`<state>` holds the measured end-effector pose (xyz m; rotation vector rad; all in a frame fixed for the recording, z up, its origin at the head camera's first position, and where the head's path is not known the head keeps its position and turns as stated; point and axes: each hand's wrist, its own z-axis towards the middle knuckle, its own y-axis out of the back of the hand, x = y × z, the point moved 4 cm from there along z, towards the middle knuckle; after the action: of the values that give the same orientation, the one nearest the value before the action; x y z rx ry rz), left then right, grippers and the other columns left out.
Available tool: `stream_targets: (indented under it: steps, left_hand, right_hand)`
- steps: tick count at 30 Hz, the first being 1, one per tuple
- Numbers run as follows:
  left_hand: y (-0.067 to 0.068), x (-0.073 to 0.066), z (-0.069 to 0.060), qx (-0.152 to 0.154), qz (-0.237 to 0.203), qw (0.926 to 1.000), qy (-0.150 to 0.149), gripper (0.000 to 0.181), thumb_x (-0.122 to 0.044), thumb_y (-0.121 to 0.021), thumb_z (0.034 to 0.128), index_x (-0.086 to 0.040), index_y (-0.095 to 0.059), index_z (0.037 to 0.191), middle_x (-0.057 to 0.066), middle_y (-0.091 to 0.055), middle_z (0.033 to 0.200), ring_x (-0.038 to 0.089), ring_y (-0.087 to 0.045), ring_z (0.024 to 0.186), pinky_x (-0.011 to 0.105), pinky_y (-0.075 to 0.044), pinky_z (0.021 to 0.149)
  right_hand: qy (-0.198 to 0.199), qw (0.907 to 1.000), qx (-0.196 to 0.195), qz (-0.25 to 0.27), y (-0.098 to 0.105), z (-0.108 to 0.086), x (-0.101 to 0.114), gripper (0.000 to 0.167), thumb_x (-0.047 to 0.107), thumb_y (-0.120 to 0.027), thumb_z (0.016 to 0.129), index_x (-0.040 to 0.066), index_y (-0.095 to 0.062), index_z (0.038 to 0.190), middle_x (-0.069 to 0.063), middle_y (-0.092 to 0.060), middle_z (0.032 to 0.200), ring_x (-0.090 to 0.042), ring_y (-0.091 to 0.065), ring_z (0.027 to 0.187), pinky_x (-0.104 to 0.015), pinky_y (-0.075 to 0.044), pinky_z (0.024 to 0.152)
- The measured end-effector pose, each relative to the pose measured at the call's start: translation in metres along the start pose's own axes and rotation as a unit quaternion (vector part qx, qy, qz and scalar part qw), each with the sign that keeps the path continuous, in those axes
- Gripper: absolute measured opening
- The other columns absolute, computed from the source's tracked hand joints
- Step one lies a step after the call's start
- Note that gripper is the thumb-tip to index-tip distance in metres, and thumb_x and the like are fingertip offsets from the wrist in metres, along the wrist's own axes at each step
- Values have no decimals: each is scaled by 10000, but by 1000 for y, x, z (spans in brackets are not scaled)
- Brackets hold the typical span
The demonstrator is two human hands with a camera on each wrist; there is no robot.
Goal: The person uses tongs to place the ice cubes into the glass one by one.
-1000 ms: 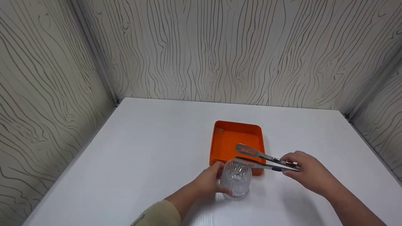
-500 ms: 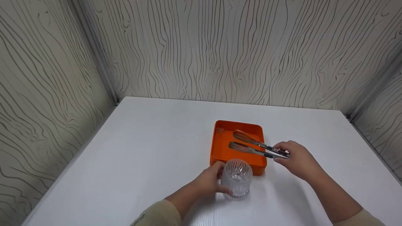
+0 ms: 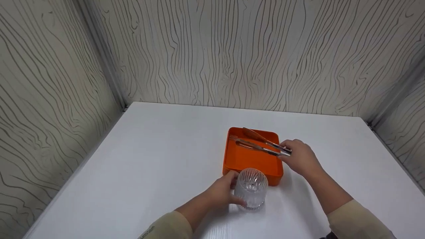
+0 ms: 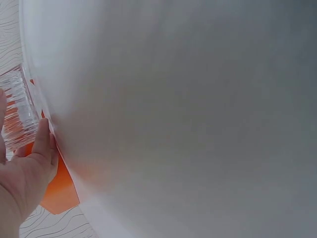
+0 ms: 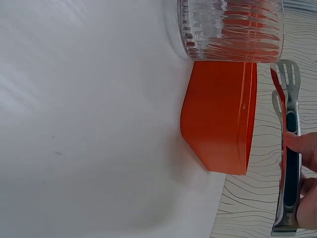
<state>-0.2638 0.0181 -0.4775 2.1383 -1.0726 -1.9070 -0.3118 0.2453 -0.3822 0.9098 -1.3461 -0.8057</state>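
Observation:
My left hand [image 3: 217, 192] holds a clear ribbed glass [image 3: 253, 194] at its left side; the glass stands upright on the white table, touching or very near the front of an orange tray [image 3: 254, 162]. Something clear shows inside the glass, its kind unclear. My right hand [image 3: 300, 159] grips metal tongs [image 3: 273, 144] by their handle end, with dark grip pads [image 5: 292, 173] showing in the right wrist view. The tongs' arms are spread apart over the tray, tips toward its far left corner. A small clear piece in that corner is mostly hidden by the lower tip.
The white table [image 3: 166, 149] runs back to a wood-pattern wall [image 3: 215, 53]. Similar panels stand at the left [image 3: 43, 99] and right. The tray's raised rim surrounds the tong tips' area.
My right hand has moved the tongs from above the glass, away and leftward, over the tray to its far left corner. My left hand and the glass have stayed in place.

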Motion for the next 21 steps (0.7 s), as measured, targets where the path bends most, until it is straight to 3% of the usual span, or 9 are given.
stream_targets:
  steps: [10,21]
  left_hand:
    - [0,0,0,40,-74,10000,32,631,-304,-834,605,-318,-433,1092,-160,-535,1078,87,-523,1037,351,-433,955]
    - [0,2,1,13,-54,10000,47,652,-314,-843,589,-328,-439,1101,-164,-538,1062,84,-523,1027,358,-436,951]
  right_hand:
    - [-170,9995,-190,-164,-15,21,4,270,148,-663,825,57,-605,1073,-135,-556,954,-292,-496,866,-427,-505,775]
    - [-456,9980,-156,-418,-31,37,10,283,161,-660,829,81,-593,1091,-144,-534,1027,-332,-456,932,-479,-490,741]
